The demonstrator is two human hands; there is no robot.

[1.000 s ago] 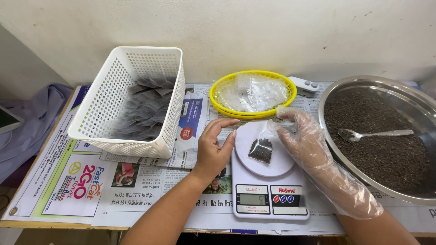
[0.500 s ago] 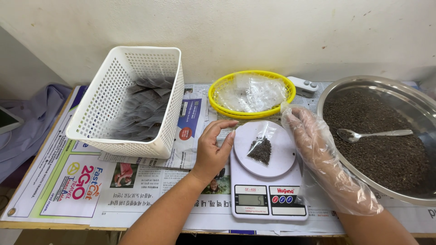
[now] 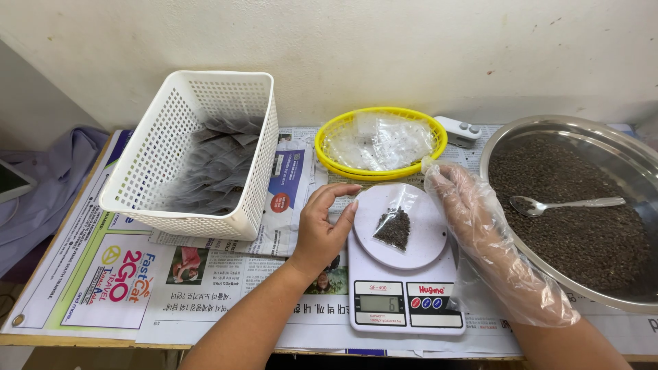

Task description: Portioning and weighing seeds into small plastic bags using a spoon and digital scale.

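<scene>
- Small clear pouch [image 3: 395, 224]: partly filled with dark granules, lying flat on the round platform of the white kitchen scale [image 3: 404, 274], touched by neither hand.
- Left hand [image 3: 322, 229]: bare, fingers spread and curved loosely, resting at the platform's left edge; it holds nothing.
- Right hand [image 3: 480, 236]: in a loose transparent glove, open and empty, poised at the platform's right edge.
- Handling, as judged: the pouch looks very light, its film soft and likely slick against the glove; the open top edge above the granules offers the safest pinch, since tilting could spill the contents.
- Surroundings: white basket [image 3: 199, 154] of filled pouches, yellow basket [image 3: 380, 142] of empty ones, steel bowl [image 3: 582, 205] of granules with a spoon [image 3: 565, 203], all on newspaper [image 3: 171, 274].
</scene>
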